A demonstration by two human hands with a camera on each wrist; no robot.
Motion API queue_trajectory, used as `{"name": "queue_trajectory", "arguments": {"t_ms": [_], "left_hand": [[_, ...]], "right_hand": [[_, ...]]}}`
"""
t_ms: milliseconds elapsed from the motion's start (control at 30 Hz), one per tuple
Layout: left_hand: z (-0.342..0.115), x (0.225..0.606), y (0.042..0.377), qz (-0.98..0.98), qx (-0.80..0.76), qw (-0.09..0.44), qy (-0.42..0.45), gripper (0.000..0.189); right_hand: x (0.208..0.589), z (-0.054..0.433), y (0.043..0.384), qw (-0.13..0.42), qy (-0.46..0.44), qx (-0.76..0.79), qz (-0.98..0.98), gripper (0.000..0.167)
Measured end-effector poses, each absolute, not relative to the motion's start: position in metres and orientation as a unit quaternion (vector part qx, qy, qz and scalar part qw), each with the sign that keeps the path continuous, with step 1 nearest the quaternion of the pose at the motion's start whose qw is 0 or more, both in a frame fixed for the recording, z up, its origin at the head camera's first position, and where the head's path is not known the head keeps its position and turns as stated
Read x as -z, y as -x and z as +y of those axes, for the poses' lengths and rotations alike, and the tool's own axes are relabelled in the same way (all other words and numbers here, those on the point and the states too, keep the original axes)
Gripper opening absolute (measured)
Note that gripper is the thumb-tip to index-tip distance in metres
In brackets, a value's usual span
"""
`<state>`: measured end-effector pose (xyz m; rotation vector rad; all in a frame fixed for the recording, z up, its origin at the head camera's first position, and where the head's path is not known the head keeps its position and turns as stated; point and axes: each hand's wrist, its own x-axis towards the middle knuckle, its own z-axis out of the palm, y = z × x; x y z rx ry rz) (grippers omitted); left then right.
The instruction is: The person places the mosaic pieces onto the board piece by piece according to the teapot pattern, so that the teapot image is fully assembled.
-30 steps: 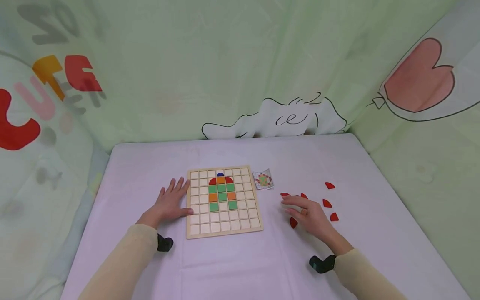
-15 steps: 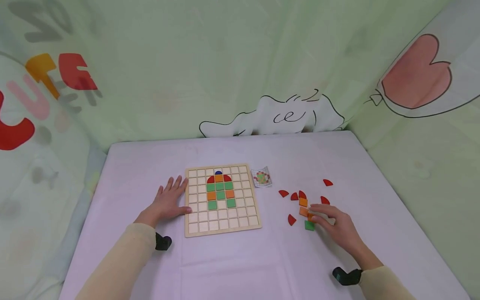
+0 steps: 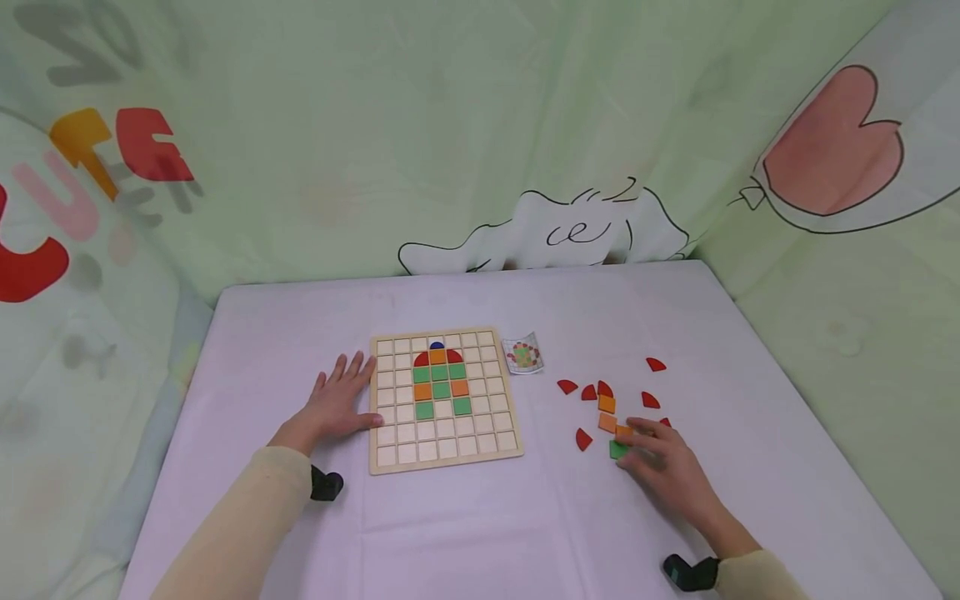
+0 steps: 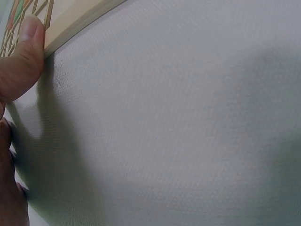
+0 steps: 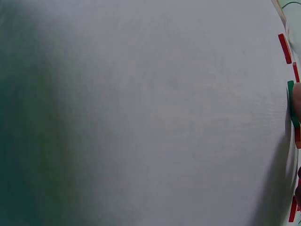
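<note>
The wooden grid board (image 3: 450, 457) lies flat on the table and carries green, orange, red and blue pieces. My left hand (image 3: 333, 408) rests at the board's left side, fingers spread, its thumb on the frame; in the left wrist view the thumb (image 4: 23, 61) overlaps the board's edge (image 4: 77, 21). Over at the right, my right hand (image 3: 667, 471) has thumb and index finger at opposite sides of a green square tile (image 3: 617, 450), pinching it at the table. Orange square tiles (image 3: 607, 422) lie just beyond. The right wrist view catches only the green tile (image 5: 291, 101) and a fingertip.
Red quarter-circle pieces (image 3: 583, 439) are scattered around the right hand, several of them farther off to the right (image 3: 656, 365). A small printed picture card (image 3: 522, 354) lies by the board's upper right corner. Printed curtains (image 3: 337, 167) surround the table.
My right hand first shifted right, uncovering the orange and green tiles, then came nearer onto the green tile. The left hand stays at the board.
</note>
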<state>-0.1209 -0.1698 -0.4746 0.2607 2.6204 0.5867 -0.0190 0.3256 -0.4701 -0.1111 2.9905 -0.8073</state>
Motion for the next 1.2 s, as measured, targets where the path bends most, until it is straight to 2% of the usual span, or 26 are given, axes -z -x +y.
{"name": "queue_trajectory", "arguments": {"t_ms": [367, 633, 867, 1200], "left_hand": [[-0.170, 0.473, 0.121, 0.948, -0.212, 0.217, -0.094, 0.105], [-0.170, 0.473, 0.122, 0.949, -0.210, 0.216, -0.095, 0.106], [-0.171, 0.475, 0.122, 0.948, -0.212, 0.220, -0.093, 0.106], [-0.171, 0.476, 0.121, 0.947, -0.217, 0.219, -0.092, 0.106]], "right_hand": [[0.468, 0.323, 0.017, 0.029, 0.030, 0.259, 0.965, 0.027], [0.468, 0.326, 0.014, 0.035, 0.020, 0.245, 0.969, 0.034], [0.468, 0.326, 0.015, 0.038, 0.016, 0.252, 0.967, 0.030], [0.461, 0.313, 0.023, -0.020, 0.061, 0.272, 0.960, 0.029]]}}
